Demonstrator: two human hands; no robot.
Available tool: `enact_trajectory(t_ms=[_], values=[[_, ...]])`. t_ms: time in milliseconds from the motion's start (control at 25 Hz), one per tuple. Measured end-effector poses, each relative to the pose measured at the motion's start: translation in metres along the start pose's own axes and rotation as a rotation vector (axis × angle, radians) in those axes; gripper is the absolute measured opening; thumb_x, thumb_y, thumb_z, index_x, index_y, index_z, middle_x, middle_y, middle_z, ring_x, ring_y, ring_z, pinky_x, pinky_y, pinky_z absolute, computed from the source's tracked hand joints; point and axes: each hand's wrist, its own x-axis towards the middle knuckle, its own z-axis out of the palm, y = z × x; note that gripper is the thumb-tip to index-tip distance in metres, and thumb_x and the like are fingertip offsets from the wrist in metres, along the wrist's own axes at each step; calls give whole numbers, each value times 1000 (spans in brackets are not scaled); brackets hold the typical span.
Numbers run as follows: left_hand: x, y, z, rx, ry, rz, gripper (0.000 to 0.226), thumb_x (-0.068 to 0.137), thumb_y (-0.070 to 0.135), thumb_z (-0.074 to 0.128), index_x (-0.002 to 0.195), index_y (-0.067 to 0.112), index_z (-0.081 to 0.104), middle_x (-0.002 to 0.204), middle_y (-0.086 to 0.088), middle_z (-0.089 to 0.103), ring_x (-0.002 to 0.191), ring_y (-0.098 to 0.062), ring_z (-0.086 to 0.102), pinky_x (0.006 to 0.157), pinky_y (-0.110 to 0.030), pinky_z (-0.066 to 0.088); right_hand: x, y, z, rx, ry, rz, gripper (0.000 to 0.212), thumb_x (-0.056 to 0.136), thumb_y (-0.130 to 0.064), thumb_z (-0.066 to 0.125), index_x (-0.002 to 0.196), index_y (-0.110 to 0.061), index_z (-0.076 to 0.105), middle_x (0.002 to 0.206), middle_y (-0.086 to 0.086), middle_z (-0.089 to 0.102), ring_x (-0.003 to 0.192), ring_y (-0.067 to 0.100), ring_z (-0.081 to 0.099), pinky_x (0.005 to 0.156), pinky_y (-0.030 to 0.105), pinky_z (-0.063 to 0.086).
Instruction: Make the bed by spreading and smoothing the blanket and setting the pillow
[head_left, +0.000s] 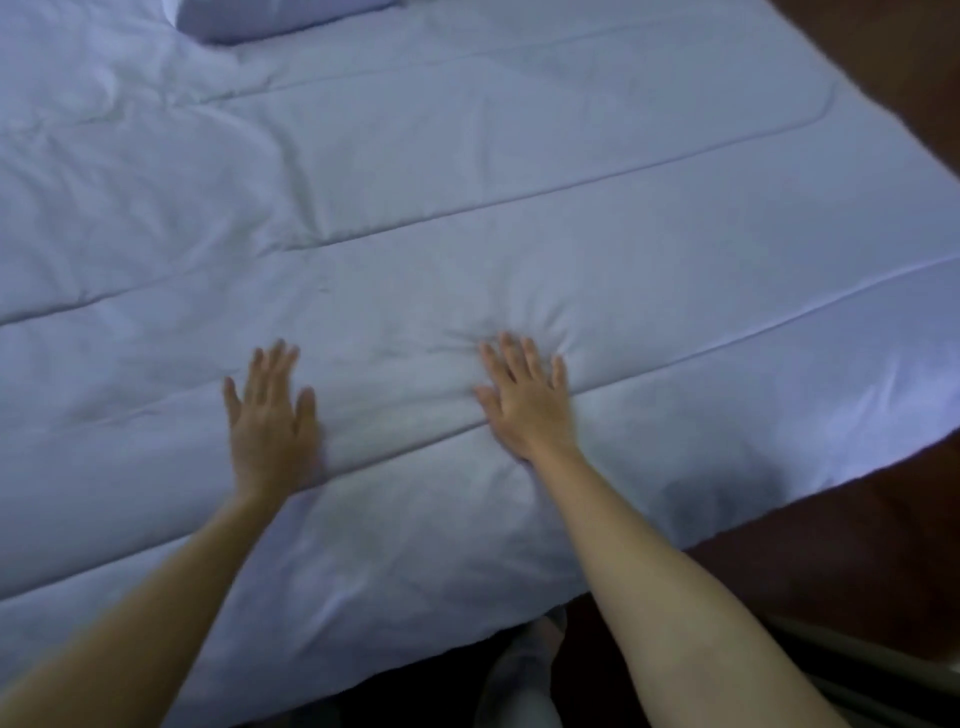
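A pale blue quilted blanket (519, 218) lies spread across the bed, with long stitched seams running left to right. It is wrinkled toward the far left. My left hand (272, 415) rests flat on it, palm down, fingers apart. My right hand (527, 397) presses flat a little to the right, and small creases fan out from its fingertips. Neither hand holds anything. A pillow (270, 18) in the same pale fabric sits at the top edge of the view, only partly visible.
Dark brown floor (883, 78) borders the bed on the right and at the lower right. The blanket's near edge hangs over the bedside by my legs (524, 670). A metal frame piece (852, 670) shows at the bottom right.
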Motion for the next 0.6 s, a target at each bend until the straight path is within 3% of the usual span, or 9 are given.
enact_trajectory(t_ms=[120, 240, 400, 520, 600], values=[[46, 51, 16, 13, -110, -298, 53, 101, 24, 37, 149, 5, 28, 159, -13, 23, 148, -29, 17, 119, -48, 2, -28, 115, -12, -36, 54, 170, 63, 91, -54, 12, 151, -33, 15, 160, -7, 14, 148, 21, 16, 116, 52, 10], [60, 96, 43, 80, -275, -405, 62, 100, 35, 34, 152, 5, 17, 162, -11, 12, 150, -29, 7, 120, -53, 2, -52, 207, -27, 2, 42, 305, 57, 96, -52, 15, 150, -38, 9, 161, -10, 8, 148, 18, 11, 115, 54, 10], [57, 164, 86, 127, -332, -332, 70, 97, 46, 30, 153, 8, 14, 162, -10, 12, 149, -31, 8, 119, -55, 5, -64, 290, -51, 84, -93, 505, 56, 99, -49, 14, 150, -40, -6, 160, -12, -12, 148, 16, -10, 116, 57, 0], [51, 243, 114, 116, -319, -187, 70, 93, 46, 30, 150, 6, 24, 158, -12, 25, 147, -32, 22, 117, -54, 13, -57, 317, -83, 158, -119, 661, 55, 100, -45, 17, 151, -37, -1, 161, -9, -6, 149, 20, -8, 115, 60, -1], [35, 300, 129, 103, -305, -18, 70, 89, 45, 32, 147, 6, 35, 153, -11, 38, 141, -30, 36, 115, -53, 22, -26, 314, -111, 209, -32, 688, 55, 100, -41, 23, 152, -29, 10, 162, -5, 5, 149, 22, -2, 115, 60, 2]])
